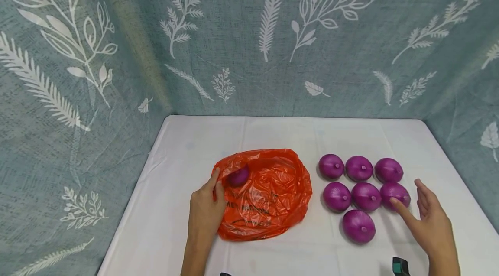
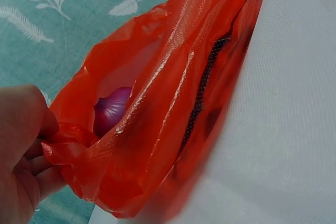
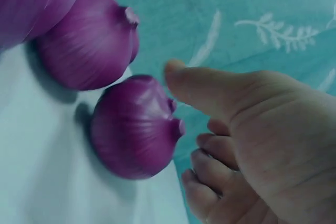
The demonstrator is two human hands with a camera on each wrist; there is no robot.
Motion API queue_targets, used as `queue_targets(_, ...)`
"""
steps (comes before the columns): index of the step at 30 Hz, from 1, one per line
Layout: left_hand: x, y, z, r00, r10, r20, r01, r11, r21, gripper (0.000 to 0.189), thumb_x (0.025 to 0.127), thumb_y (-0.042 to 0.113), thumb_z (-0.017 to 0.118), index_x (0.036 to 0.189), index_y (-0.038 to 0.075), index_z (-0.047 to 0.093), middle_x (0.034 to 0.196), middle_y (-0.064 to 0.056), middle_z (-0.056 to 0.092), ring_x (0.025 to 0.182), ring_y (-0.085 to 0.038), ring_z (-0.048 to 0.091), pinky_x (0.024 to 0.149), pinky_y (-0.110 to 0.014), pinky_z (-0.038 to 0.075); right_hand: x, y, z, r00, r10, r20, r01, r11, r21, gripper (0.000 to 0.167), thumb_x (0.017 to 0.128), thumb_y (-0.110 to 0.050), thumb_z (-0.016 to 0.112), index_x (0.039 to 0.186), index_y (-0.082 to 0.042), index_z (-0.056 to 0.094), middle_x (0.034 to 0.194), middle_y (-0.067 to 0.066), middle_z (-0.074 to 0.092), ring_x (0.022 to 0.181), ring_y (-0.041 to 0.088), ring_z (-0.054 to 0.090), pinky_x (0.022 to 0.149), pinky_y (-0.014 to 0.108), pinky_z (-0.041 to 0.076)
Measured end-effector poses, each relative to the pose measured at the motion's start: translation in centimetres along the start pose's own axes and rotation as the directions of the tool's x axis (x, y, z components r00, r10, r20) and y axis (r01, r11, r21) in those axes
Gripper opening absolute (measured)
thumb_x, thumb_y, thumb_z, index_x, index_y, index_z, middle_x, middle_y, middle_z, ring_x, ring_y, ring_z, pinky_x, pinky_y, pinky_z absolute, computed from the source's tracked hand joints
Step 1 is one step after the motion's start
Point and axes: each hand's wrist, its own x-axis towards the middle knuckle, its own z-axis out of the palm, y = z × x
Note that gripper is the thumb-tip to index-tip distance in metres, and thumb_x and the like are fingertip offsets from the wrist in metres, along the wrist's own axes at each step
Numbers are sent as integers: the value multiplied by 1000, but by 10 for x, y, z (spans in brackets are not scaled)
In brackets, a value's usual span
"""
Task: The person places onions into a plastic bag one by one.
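Observation:
An orange-red plastic bag (image 1: 269, 198) lies on the table with its mouth spread wide. Inside it sits one red onion (image 1: 238, 176), also visible in the left wrist view. My left hand (image 1: 206, 209) pinches the bag's left rim between thumb and fingers. To the right of the bag, several purple-red onions lie grouped in rows, with a lone onion (image 1: 358, 226) in front. My right hand (image 1: 430, 224) is beside the right-end onion (image 1: 395, 193) of the middle row. In the right wrist view its thumb is extended, apart from the nearest onion (image 3: 136, 129), and the palm holds nothing.
A white-covered table (image 1: 288, 258) carries everything. Teal cloth (image 1: 234, 20) with white leaf prints hangs behind and along both sides. A small dark object (image 1: 400, 266) shows at the bottom edge, near my right wrist.

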Motion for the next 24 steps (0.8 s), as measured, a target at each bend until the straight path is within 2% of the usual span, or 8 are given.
queue_targets(2, 0, 0, 0, 1000, -4, -2, 4, 1000, 2, 43, 104, 5, 58, 146, 0, 61, 60, 1, 46, 50, -7, 32, 43, -25, 33, 2, 4, 2, 999, 3, 50, -3, 1000, -12, 105, 98, -50, 73, 170, -4, 11, 172, 27, 16, 153, 52, 24, 121, 45, 25)
queue_targets(3, 0, 0, 0, 1000, -5, -4, 5, 1000, 1, 43, 104, 5, 58, 146, 0, 61, 60, 1, 47, 50, -7, 32, 42, -25, 33, 3, 6, 3, 997, 13, 72, -12, 1000, -18, 107, 98, -51, 73, 170, -4, 9, 172, 28, 14, 153, 52, 22, 119, 54, 26)
queue_targets(5, -1, 0, 0, 1000, -5, -5, 5, 1000, -2, 43, 104, 5, 58, 146, 0, 61, 60, 1, 47, 50, -7, 31, 43, -25, 33, 4, 8, 6, 995, 36, 96, -34, 999, -23, 111, 96, -54, 74, 170, -3, 8, 173, 27, 13, 154, 52, 22, 119, 57, 27)
queue_targets(6, -1, 0, 0, 1000, -6, -5, 6, 1000, -3, 43, 104, 5, 58, 146, 0, 61, 60, 1, 48, 50, -7, 31, 43, -25, 33, 5, 8, 7, 994, 47, 103, -45, 999, -20, 112, 96, -54, 74, 169, -3, 7, 173, 27, 12, 154, 52, 21, 116, 62, 28)
queue_targets(10, -1, 0, 0, 1000, -10, 1, 10, 1000, -3, 43, 104, 5, 58, 147, 1, 61, 61, -1, 51, 50, -7, 32, 43, -25, 34, 5, 10, 11, 992, 82, 94, -81, 997, -10, 111, 96, -54, 74, 169, -3, 8, 172, 27, 13, 155, 49, 21, 119, 59, 26)
queue_targets(15, 0, -1, -1, 1000, -17, -11, 17, 1000, 5, 43, 104, 5, 58, 147, 1, 62, 63, -2, 53, 50, -8, 34, 43, -25, 35, 5, 11, 15, 994, 90, 57, -91, 996, 15, 104, 98, -48, 74, 169, -3, 14, 173, 23, 17, 156, 45, 22, 123, 52, 23)
queue_targets(24, -1, 0, -1, 1000, -11, -10, 11, 1000, -2, 43, 104, 4, 58, 147, 1, 61, 64, -2, 53, 51, -8, 34, 44, -25, 34, 7, 13, 19, 992, 122, 34, -124, 991, 44, 97, 99, -44, 74, 169, -5, 18, 172, 22, 20, 157, 42, 24, 123, 52, 26)
